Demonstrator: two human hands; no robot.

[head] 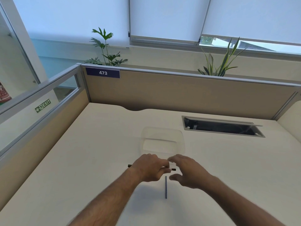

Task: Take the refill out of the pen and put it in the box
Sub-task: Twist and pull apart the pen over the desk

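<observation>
Head view. A black pen (173,169) is gripped in the closed left hand (150,167); only its two ends are seen, the middle being hidden by the fingers. The right hand (187,171) is held open and blurred just beside the pen's right end, not touching it. A thin blue stick (166,187), possibly a refill, is laid on the worktop (81,160) between the wrists. A clear plastic box (162,141), hard to make out, is placed just beyond the hands; nothing is seen inside.
</observation>
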